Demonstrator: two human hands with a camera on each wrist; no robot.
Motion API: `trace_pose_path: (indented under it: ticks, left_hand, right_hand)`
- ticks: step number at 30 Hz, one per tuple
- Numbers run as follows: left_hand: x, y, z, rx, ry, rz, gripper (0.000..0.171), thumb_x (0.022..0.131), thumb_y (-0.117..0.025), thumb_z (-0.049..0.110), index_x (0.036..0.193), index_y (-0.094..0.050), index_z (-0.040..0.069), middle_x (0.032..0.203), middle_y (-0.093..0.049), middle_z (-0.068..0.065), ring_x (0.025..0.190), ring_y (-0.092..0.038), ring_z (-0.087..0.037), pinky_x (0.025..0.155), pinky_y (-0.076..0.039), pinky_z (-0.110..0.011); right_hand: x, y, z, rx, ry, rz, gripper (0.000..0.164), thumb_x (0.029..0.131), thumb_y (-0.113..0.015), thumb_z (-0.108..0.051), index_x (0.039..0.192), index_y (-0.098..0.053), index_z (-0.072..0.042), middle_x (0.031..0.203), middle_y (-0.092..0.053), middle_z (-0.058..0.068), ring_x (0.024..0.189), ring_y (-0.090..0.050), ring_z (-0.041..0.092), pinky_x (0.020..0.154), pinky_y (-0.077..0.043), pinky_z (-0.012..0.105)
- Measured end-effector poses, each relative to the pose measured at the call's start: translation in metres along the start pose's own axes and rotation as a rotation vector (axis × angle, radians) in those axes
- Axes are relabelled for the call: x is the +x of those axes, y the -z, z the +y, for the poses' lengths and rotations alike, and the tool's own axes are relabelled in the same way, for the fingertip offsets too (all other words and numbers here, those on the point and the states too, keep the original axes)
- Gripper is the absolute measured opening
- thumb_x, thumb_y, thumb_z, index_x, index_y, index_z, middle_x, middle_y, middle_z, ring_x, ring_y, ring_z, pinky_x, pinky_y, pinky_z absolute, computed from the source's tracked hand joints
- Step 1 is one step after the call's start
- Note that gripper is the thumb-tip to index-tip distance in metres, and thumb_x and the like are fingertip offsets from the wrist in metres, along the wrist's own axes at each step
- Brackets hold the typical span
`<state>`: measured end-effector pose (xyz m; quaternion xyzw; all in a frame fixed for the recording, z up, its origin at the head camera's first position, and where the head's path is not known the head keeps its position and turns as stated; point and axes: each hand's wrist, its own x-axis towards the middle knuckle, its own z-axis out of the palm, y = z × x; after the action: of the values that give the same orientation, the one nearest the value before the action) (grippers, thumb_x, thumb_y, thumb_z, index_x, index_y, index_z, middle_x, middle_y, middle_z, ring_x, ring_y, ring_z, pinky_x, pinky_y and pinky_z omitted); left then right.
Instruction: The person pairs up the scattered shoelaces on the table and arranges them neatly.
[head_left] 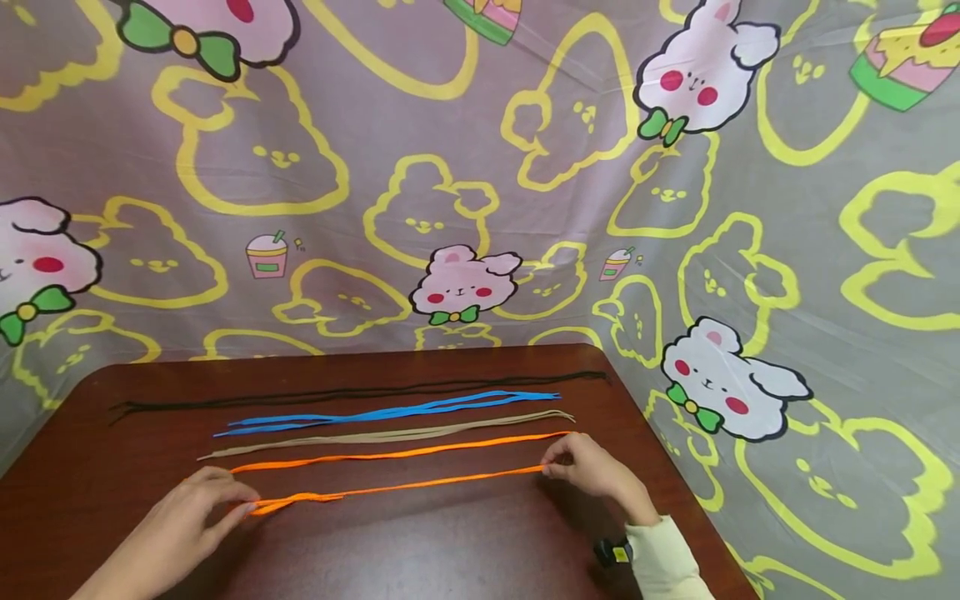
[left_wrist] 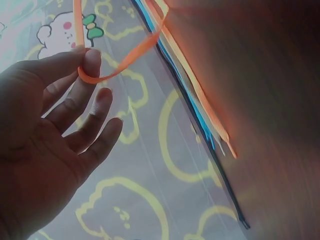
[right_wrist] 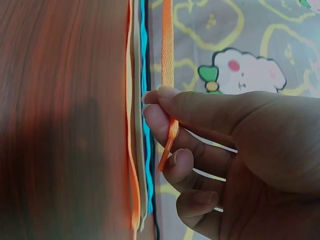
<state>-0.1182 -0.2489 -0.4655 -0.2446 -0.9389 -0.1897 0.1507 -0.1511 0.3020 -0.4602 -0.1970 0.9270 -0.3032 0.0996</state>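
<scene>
In the head view, an orange shoelace [head_left: 450, 481] stretches between my two hands. My left hand [head_left: 183, 523] pinches it between thumb and index finger, with some of the lace bunched and looped just right of the fingertips. In the left wrist view the lace [left_wrist: 134, 55] curls around below those fingertips. My right hand [head_left: 592, 477] pinches the other end, and in the right wrist view its tip [right_wrist: 165, 155] hangs below the thumb and index finger. A second orange shoelace [head_left: 390, 455] lies on the table just beyond the held one.
Beyond the orange laces lie a beige shoelace [head_left: 390, 435], a blue one [head_left: 420, 408] and a black one [head_left: 337, 393], roughly parallel across the dark brown table [head_left: 420, 550]. A patterned grey curtain [head_left: 360, 125] closes in the table's back and right sides.
</scene>
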Motion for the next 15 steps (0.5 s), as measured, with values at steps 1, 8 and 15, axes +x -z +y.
trace_pose_path:
  ticks: [1, 8, 15]
  left_hand:
    - [0.0, 0.001, -0.002, 0.004, 0.014, -0.014, 0.025, 0.073, -0.09, 0.012, 0.082, -0.074, 0.029, 0.087, -0.06, 0.019, 0.085, -0.06, -0.013, 0.069, -0.053, -0.038]
    - [-0.006, 0.007, -0.015, 0.039, 0.072, -0.05, 0.021, 0.075, -0.088, 0.012, 0.086, -0.076, 0.026, 0.087, -0.062, 0.014, 0.085, -0.06, -0.017, 0.068, -0.052, -0.037]
    - [-0.011, 0.01, -0.03, 0.068, 0.11, -0.053, 0.02, 0.075, -0.088, 0.01, 0.086, -0.078, 0.021, 0.086, -0.064, 0.009, 0.086, -0.061, -0.025, 0.068, -0.052, -0.042]
  right_hand:
    - [-0.001, 0.001, 0.003, 0.0, -0.004, 0.003, 0.006, 0.092, -0.074, -0.008, 0.088, -0.078, -0.006, 0.081, -0.073, -0.004, 0.07, -0.053, 0.002, 0.064, -0.047, 0.023]
    - [-0.006, 0.005, 0.018, 0.002, -0.039, 0.026, 0.007, 0.092, -0.072, -0.003, 0.09, -0.078, -0.003, 0.081, -0.072, -0.002, 0.07, -0.055, 0.003, 0.063, -0.048, 0.022]
    - [-0.01, 0.009, 0.027, -0.011, -0.101, 0.077, 0.004, 0.09, -0.075, -0.004, 0.087, -0.077, -0.004, 0.079, -0.072, -0.003, 0.069, -0.058, 0.005, 0.064, -0.049, 0.023]
